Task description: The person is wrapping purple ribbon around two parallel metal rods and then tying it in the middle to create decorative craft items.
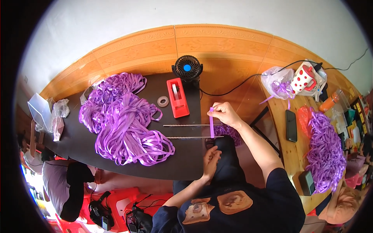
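Observation:
My right hand [225,114] pinches the upper end of a narrow purple ribbon [212,123] between thumb and fingers. The ribbon hangs down across two thin twisted metal rods and meets the nearer rod [194,137]. Both rods, including the farther rod [186,125], stick out past the right edge of the dark table. Just below the nearer rod is my left hand [211,160], its fingers loosely bent and nothing visible in them. A large heap of purple ribbon loops [126,124] lies on the table to the left of the rods.
A red tape dispenser [178,101], a tape roll [162,101] and a small black fan [187,68] stand at the table's back. On the wooden table [281,110] at right are a phone [291,126], more purple ribbon [326,155] and a dotted mug [303,80]. People sit on both sides.

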### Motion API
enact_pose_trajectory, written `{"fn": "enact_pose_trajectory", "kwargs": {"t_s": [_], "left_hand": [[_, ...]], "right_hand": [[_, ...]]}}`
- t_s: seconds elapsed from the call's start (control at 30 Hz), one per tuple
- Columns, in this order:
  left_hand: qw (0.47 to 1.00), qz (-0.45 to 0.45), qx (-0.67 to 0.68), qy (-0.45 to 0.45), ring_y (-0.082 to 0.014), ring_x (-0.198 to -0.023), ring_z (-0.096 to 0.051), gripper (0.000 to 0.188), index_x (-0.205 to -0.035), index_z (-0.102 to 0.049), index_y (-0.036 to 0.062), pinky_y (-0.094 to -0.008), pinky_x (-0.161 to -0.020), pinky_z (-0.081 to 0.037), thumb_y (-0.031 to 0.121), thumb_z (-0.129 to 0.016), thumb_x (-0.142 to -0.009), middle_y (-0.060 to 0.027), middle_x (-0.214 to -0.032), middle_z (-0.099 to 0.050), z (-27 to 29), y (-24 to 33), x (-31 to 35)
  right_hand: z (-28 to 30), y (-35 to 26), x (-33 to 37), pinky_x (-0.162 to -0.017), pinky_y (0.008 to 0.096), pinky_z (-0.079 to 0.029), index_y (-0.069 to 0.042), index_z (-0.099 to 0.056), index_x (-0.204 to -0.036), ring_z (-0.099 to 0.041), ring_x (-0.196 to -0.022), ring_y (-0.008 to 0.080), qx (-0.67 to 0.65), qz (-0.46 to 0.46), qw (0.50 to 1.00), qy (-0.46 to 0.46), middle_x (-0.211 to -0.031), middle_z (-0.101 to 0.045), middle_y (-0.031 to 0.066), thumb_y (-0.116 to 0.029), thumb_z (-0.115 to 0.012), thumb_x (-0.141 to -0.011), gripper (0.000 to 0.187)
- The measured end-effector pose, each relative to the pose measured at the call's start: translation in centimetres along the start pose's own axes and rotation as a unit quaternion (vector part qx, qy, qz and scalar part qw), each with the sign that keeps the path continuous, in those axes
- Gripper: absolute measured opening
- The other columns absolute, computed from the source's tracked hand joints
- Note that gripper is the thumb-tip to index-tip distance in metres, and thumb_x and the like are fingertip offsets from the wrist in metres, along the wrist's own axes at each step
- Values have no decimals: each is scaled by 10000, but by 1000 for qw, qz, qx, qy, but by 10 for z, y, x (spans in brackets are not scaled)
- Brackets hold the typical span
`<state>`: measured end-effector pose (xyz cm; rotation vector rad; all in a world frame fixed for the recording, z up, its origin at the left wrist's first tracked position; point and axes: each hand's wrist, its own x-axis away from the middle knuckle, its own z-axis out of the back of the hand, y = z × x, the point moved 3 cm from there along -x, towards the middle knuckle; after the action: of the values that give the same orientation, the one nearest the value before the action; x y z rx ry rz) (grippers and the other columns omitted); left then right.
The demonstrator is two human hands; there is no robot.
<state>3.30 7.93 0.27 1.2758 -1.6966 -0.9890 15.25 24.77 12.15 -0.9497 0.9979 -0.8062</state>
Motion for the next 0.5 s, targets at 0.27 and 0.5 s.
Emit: {"fn": "enact_pose_trajectory", "kwargs": {"t_s": [0.27,0.5], "left_hand": [[950,-154,-250,108,-134,-913,-549,297,-1225,-493,9,-262,-770,-452,115,-514,-948,-61,-1056,-599,-15,44,-37],[944,-256,23,207,-143,-907,-563,230,-1157,-517,30,-264,-808,-465,163,-500,-970,-60,-1095,-566,-17,15,-82]], "right_hand": [[-10,56,22,-573,235,-428,8,-687,-691,-560,-565,109,-191,-293,936,34,-693,-659,63,-70,-709,-746,97],[-34,78,56,-737,380,-500,0,-652,-934,-633,-824,205,-344,-382,857,-44,-897,-655,92,-100,-570,-824,170]]}}
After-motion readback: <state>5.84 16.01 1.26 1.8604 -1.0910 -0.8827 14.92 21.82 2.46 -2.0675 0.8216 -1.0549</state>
